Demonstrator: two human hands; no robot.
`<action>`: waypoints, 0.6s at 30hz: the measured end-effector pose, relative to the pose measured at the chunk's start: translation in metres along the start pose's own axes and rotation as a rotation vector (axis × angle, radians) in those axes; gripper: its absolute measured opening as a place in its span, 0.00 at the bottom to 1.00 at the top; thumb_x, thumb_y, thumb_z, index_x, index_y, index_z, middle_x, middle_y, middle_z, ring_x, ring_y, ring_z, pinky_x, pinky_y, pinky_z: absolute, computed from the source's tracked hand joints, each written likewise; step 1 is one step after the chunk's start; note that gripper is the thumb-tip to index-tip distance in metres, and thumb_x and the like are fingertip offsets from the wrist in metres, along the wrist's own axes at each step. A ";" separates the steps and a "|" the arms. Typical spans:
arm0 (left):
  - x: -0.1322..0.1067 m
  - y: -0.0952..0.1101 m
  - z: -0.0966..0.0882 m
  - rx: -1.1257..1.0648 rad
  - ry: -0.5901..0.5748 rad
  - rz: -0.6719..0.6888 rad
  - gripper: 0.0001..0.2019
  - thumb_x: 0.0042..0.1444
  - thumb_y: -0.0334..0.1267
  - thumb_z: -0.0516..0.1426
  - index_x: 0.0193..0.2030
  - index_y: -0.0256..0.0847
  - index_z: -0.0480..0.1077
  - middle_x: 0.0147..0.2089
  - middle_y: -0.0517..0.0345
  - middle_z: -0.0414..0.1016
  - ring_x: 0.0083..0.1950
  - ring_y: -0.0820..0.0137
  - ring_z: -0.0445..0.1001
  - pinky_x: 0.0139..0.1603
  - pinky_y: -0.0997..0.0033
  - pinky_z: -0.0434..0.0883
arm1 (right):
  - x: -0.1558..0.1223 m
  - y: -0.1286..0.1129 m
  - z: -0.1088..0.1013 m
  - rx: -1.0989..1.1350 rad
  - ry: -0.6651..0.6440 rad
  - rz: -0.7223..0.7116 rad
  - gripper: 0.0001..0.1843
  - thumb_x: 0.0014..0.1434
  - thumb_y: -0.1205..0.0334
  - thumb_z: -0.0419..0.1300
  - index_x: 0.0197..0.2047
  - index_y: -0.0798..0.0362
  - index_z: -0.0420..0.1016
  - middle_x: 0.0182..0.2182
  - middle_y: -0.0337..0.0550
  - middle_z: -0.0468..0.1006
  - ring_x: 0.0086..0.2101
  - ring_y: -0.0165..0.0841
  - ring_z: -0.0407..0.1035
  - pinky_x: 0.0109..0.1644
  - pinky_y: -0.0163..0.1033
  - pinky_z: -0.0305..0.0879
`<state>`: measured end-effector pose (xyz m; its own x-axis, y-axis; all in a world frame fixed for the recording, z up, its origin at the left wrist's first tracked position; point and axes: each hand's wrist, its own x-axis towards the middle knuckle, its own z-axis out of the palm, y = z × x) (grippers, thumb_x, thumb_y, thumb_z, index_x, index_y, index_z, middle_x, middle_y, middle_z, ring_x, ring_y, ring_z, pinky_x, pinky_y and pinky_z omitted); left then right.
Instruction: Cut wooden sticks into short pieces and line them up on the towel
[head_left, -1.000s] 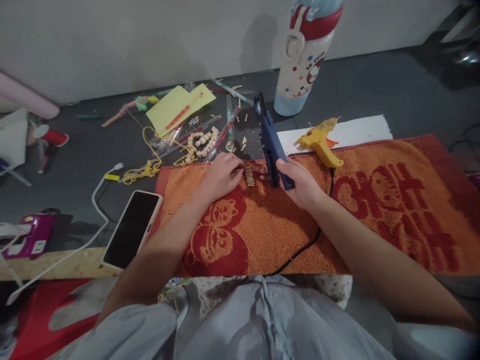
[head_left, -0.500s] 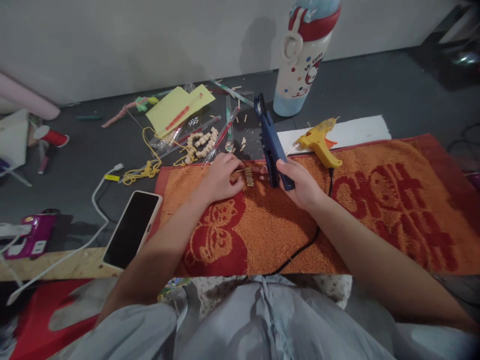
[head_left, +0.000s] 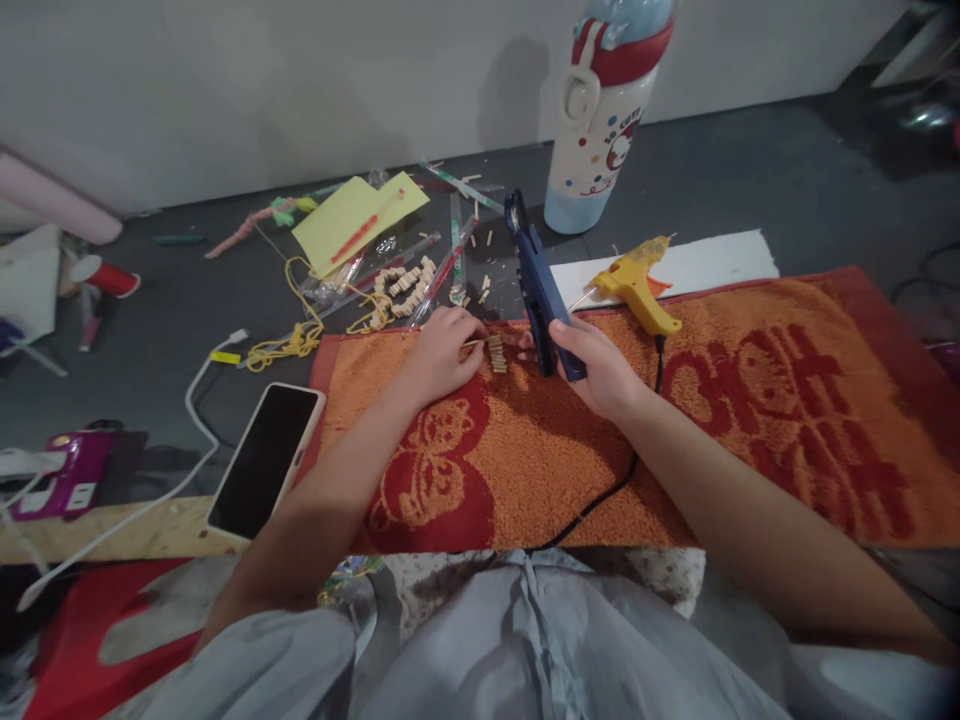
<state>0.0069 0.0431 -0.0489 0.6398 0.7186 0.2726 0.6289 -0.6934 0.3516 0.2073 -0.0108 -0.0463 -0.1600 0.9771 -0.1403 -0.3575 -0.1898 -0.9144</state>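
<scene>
- Fingers (head_left: 466, 336) of the left hand (head_left: 439, 358) are curled with their tips drawn close at the left end of a short row of small wooden pieces (head_left: 496, 353). It is too small to tell whether they pinch one of them.
- The row lies on the far edge of an orange towel (head_left: 540, 450) with red figures, between the two hands.
- The right hand (head_left: 604, 375) is clamped round the lower end of a blue tool (head_left: 534, 275), fingers wrapped on its handle. The tool stands tilted, its top leaning away from the person, and its lower end is just right of the wooden pieces.
- A yellow glue gun (head_left: 637, 285) lies just beyond the right hand, partly on the towel and partly on a white strip (head_left: 712, 260). Its black cord (head_left: 600, 500) runs back across the towel under the right forearm.
- A phone (head_left: 262, 460) lies face up, screen dark, at the towel's left edge, with a white cable (head_left: 199, 385) beside it.
- Beyond the left hand, on the dark surface, lie more wooden pieces (head_left: 405, 280), yellow string (head_left: 292, 338), plastic-wrapped sticks (head_left: 450, 255) and a yellow paper (head_left: 356, 212).
- A white and blue bottle (head_left: 600, 120) with a red band stands farther back, near the wall.
</scene>
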 end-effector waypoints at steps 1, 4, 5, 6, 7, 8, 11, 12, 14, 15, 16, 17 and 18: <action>0.000 0.000 0.001 0.003 0.001 0.000 0.04 0.57 0.32 0.52 0.36 0.39 0.68 0.38 0.52 0.72 0.42 0.65 0.68 0.45 0.62 0.66 | 0.000 0.000 0.000 -0.007 0.000 0.000 0.18 0.50 0.43 0.64 0.31 0.49 0.70 0.34 0.43 0.76 0.44 0.43 0.72 0.55 0.53 0.66; 0.001 0.000 0.002 0.016 0.001 0.000 0.04 0.58 0.33 0.52 0.36 0.39 0.67 0.37 0.52 0.72 0.42 0.65 0.68 0.45 0.62 0.66 | 0.000 0.000 0.001 -0.017 0.002 -0.009 0.19 0.50 0.42 0.63 0.31 0.49 0.70 0.34 0.43 0.77 0.45 0.43 0.72 0.55 0.53 0.66; 0.001 0.000 0.002 0.020 0.002 0.000 0.04 0.58 0.33 0.52 0.36 0.39 0.67 0.37 0.52 0.72 0.42 0.65 0.68 0.45 0.62 0.66 | 0.000 0.000 0.001 -0.016 0.003 -0.012 0.19 0.49 0.42 0.63 0.31 0.49 0.70 0.34 0.43 0.77 0.45 0.43 0.72 0.55 0.54 0.66; 0.001 0.000 0.002 0.022 0.004 0.000 0.04 0.58 0.33 0.52 0.35 0.39 0.67 0.37 0.52 0.72 0.42 0.65 0.68 0.44 0.62 0.66 | 0.000 0.000 0.001 -0.016 0.005 -0.012 0.19 0.49 0.42 0.63 0.31 0.49 0.70 0.34 0.43 0.77 0.45 0.43 0.72 0.55 0.54 0.66; 0.001 0.000 0.003 0.021 0.005 -0.001 0.04 0.58 0.33 0.52 0.35 0.39 0.67 0.37 0.52 0.72 0.41 0.65 0.68 0.44 0.62 0.66 | 0.000 -0.001 0.001 -0.018 0.007 -0.010 0.19 0.49 0.42 0.64 0.31 0.49 0.70 0.34 0.43 0.77 0.44 0.43 0.73 0.55 0.54 0.66; 0.001 0.000 0.003 0.020 0.006 -0.001 0.04 0.58 0.33 0.52 0.35 0.39 0.67 0.37 0.52 0.72 0.41 0.65 0.68 0.44 0.62 0.66 | 0.000 -0.001 0.001 -0.022 0.009 -0.005 0.19 0.48 0.42 0.64 0.31 0.49 0.70 0.34 0.43 0.77 0.44 0.43 0.73 0.55 0.54 0.66; 0.002 -0.001 0.004 0.017 0.009 -0.004 0.04 0.58 0.33 0.52 0.35 0.39 0.67 0.36 0.52 0.72 0.41 0.65 0.68 0.44 0.62 0.66 | 0.000 -0.001 0.001 -0.041 0.007 0.002 0.19 0.48 0.41 0.64 0.30 0.49 0.70 0.34 0.44 0.77 0.44 0.43 0.72 0.55 0.53 0.67; 0.002 -0.001 0.004 0.017 0.011 -0.006 0.04 0.58 0.33 0.52 0.35 0.39 0.67 0.36 0.53 0.72 0.41 0.65 0.68 0.44 0.62 0.66 | 0.000 -0.001 0.001 -0.046 0.007 0.000 0.19 0.49 0.41 0.63 0.30 0.49 0.70 0.34 0.44 0.77 0.44 0.43 0.72 0.55 0.53 0.67; 0.002 -0.001 0.005 0.021 0.017 -0.009 0.04 0.58 0.33 0.52 0.34 0.39 0.67 0.36 0.53 0.71 0.40 0.65 0.68 0.44 0.63 0.66 | 0.000 0.000 0.000 -0.050 0.006 -0.004 0.19 0.49 0.41 0.63 0.31 0.49 0.70 0.34 0.44 0.77 0.44 0.42 0.72 0.55 0.53 0.67; 0.002 -0.001 0.005 0.024 0.019 -0.010 0.04 0.58 0.33 0.52 0.34 0.39 0.67 0.36 0.53 0.71 0.40 0.65 0.68 0.44 0.63 0.66 | 0.000 0.000 0.000 -0.048 0.006 -0.007 0.19 0.50 0.42 0.63 0.31 0.49 0.70 0.34 0.44 0.77 0.44 0.42 0.73 0.55 0.53 0.67; 0.002 -0.001 0.006 0.028 0.021 -0.011 0.04 0.57 0.33 0.53 0.34 0.39 0.67 0.36 0.53 0.71 0.40 0.65 0.68 0.44 0.63 0.65 | 0.000 0.000 0.000 -0.044 0.007 -0.009 0.19 0.50 0.42 0.63 0.32 0.49 0.70 0.34 0.44 0.77 0.44 0.41 0.73 0.55 0.53 0.67; 0.002 -0.001 0.006 0.030 0.021 -0.011 0.03 0.57 0.33 0.53 0.34 0.39 0.68 0.36 0.53 0.72 0.40 0.65 0.68 0.44 0.64 0.66 | 0.000 0.000 0.000 -0.038 0.007 -0.009 0.18 0.50 0.43 0.63 0.32 0.49 0.71 0.34 0.44 0.76 0.43 0.41 0.73 0.55 0.53 0.67; 0.002 -0.001 0.006 0.031 0.022 -0.010 0.03 0.57 0.33 0.53 0.34 0.39 0.68 0.36 0.53 0.72 0.41 0.65 0.68 0.44 0.64 0.66 | 0.000 0.000 0.000 -0.033 0.008 -0.009 0.18 0.50 0.43 0.63 0.32 0.50 0.71 0.34 0.43 0.76 0.43 0.41 0.73 0.55 0.53 0.66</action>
<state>0.0100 0.0454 -0.0539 0.6239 0.7263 0.2884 0.6488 -0.6871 0.3269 0.2070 -0.0112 -0.0464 -0.1490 0.9796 -0.1350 -0.3286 -0.1778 -0.9276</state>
